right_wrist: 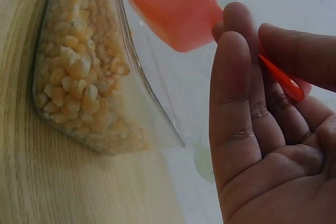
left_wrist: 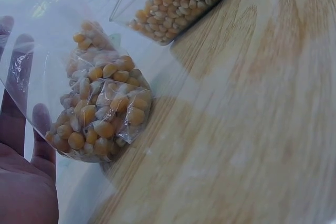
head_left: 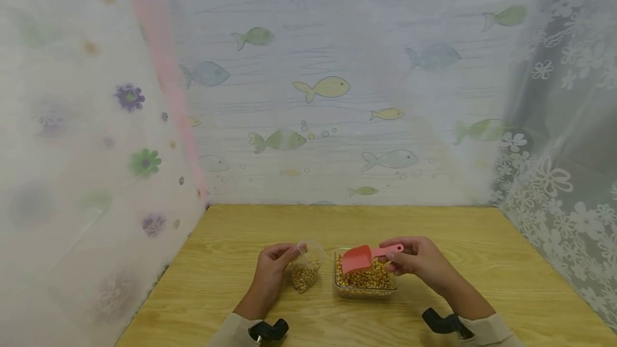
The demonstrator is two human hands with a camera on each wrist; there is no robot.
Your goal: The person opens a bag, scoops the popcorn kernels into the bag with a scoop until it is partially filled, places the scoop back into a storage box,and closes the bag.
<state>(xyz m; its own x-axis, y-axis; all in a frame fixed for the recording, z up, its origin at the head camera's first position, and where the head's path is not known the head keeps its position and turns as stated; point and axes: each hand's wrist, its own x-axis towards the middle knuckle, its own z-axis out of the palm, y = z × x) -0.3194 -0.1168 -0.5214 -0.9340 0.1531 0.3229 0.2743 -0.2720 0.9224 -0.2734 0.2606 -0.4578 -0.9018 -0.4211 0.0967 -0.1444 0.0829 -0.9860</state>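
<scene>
Expect light, stiff, slightly slick handling from red plastic scoop [head_left: 357, 259], best taken by handle [head_left: 383, 251]; pinched there by right hand [head_left: 418, 261] over clear rectangular container [head_left: 366, 294] of corn kernels [head_left: 376, 278], pointing left, long axis roughly crosswise. Expect limp, slippery behaviour from clear plastic bag [head_left: 306, 270] of kernels, pinched near top by left hand [head_left: 273, 265], just left of container on or above desk [head_left: 217, 261], cannot tell which.

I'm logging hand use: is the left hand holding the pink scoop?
No, the right hand holds the scoop; the left hand holds a clear bag.
</scene>
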